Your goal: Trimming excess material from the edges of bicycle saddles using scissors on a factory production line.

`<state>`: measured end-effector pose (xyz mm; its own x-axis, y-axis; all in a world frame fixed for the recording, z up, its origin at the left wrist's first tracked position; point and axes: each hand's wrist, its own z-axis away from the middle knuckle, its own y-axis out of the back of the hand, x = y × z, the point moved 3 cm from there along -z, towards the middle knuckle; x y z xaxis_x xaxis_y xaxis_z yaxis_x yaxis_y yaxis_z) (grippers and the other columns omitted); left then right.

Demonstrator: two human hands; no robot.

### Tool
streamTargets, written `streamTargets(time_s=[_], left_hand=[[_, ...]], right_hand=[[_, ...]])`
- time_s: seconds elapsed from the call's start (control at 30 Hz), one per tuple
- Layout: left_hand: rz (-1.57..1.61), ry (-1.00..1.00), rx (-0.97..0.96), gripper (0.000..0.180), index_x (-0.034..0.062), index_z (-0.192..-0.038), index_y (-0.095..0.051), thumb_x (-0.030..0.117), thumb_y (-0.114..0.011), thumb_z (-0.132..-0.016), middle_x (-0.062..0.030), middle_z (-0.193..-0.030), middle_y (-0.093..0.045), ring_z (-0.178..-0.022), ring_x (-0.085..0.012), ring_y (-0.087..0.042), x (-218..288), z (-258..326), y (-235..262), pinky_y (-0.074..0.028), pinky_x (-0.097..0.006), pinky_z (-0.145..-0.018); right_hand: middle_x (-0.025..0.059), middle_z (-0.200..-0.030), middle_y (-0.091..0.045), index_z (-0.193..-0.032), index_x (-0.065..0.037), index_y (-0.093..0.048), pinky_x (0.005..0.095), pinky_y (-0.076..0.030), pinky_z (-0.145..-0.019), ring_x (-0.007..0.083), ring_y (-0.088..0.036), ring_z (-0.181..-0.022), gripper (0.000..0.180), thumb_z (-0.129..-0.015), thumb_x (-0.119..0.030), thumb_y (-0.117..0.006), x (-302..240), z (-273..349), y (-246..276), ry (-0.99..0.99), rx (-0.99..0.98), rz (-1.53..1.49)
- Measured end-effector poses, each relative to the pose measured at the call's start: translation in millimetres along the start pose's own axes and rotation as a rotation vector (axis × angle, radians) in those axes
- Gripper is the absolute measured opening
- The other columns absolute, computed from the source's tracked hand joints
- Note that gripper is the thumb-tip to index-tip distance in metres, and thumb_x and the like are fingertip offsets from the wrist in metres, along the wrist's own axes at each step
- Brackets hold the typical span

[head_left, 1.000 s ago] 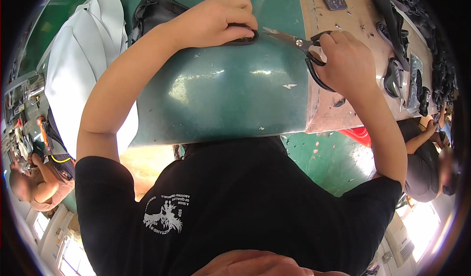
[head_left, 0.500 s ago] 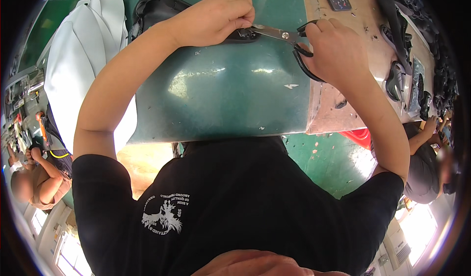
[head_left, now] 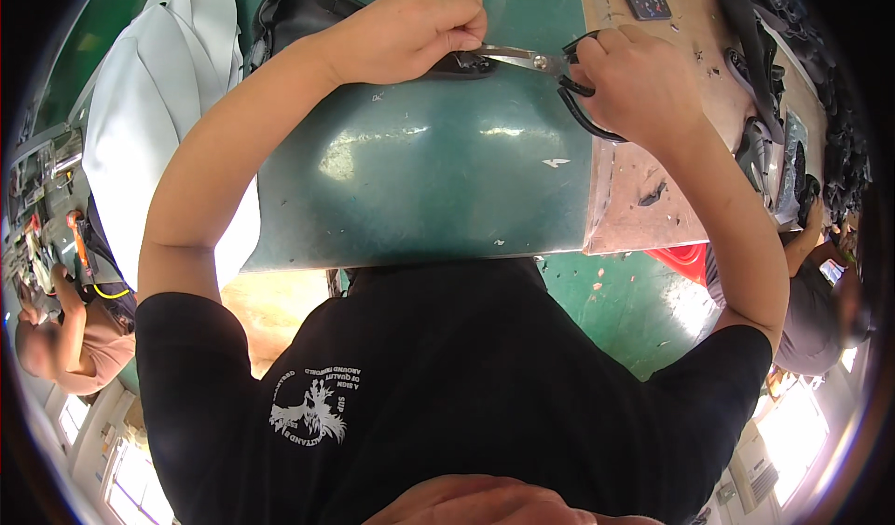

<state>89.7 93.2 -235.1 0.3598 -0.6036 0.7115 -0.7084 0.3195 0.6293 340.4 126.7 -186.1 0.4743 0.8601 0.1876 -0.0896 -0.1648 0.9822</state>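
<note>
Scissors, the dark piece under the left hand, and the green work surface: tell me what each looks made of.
Scissors: bright metal blades that glint, with black looped handles, probably plastic or coated. Dark piece pinched by the left hand: thin, matte black, perhaps leather or synthetic; too hidden to be sure. Green work surface: smooth, glossy sheet with soft light reflections, likely a rubbery or plastic cutting mat.

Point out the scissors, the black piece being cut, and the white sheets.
scissors [head_left: 522, 57]: head view, on the metal blades.
black piece [head_left: 461, 64]: head view, on the part under the left hand's fingertips.
white sheets [head_left: 154, 105]: head view, middle of the stack's top sheet.
</note>
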Motion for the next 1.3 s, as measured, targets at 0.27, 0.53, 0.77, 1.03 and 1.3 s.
streamTargets(time_s=[0.27,0.53,0.77,1.03,1.3], left_hand=[[0.17,0.271,-0.339,0.052,0.0125,-0.147,-0.054,0.021,-0.069,-0.097,-0.0155,-0.145,-0.056,-0.14,-0.0299,-0.049,-43.5,15.8,5.9,-0.031,-0.052,-0.121],[0.294,0.163,-0.014,0.009,0.0013,-0.097,-0.061,0.01,-0.062,-0.101,-0.0029,-0.092,-0.055,-0.085,-0.0154,-0.054,-12.5,4.2,12.5,-0.046,-0.03,-0.079],[0.305,0.148,-0.003,0.011,0.0017,-0.097,-0.061,0.012,-0.063,-0.103,-0.0008,-0.091,-0.055,-0.084,-0.0134,-0.054,-13.8,6.9,10.5,-0.046,-0.029,-0.079],[0.694,0.316,0.147,0.013,0.0058,-0.102,-0.062,0.018,-0.061,-0.106,0.0027,-0.089,-0.059,-0.082,-0.0081,-0.055,-22.3,4.1,16.0,-0.049,-0.025,-0.08],[0.268,0.168,-0.202,0.014,0.0016,-0.108,-0.063,0.006,-0.063,-0.095,-0.0104,-0.107,-0.067,-0.091,-0.0226,-0.069,99.7,-19.5,-34.5,-0.057,-0.037,-0.082]], right_hand=[[0.0066,-0.081,-0.067,-0.083,-0.009,-0.066,0.0389,-0.057,-0.068,0.0252,-0.068,-0.08,0.017,-0.078,-0.021,-0.077,-3.8,15.1,3.2,-0.01,0.086,-0.088],[0.005,-0.084,-0.067,-0.085,-0.01,-0.067,0.0387,-0.057,-0.071,0.024,-0.068,-0.084,0.021,-0.079,-0.026,-0.079,-4.1,1.2,4.3,-0.054,0.08,-0.02],[0.0051,-0.081,-0.069,-0.081,-0.011,-0.068,0.039,-0.057,-0.069,0.0248,-0.069,-0.083,0.019,-0.079,-0.026,-0.078,-11.5,-15.5,-3.2,-0.016,-0.047,-0.02],[0.0114,-0.076,-0.067,-0.079,-0.01,-0.067,0.0465,-0.055,-0.065,0.0343,-0.068,-0.074,0.019,-0.079,-0.026,-0.077,7.5,7.0,-5.8,-0.253,0.059,-0.117],[0.0228,-0.079,-0.067,-0.08,-0.004,-0.068,0.0522,-0.052,-0.066,0.0457,-0.066,-0.078,0.017,-0.082,-0.021,-0.068,44.2,56.0,-10.5,-0.706,0.122,-0.313]])
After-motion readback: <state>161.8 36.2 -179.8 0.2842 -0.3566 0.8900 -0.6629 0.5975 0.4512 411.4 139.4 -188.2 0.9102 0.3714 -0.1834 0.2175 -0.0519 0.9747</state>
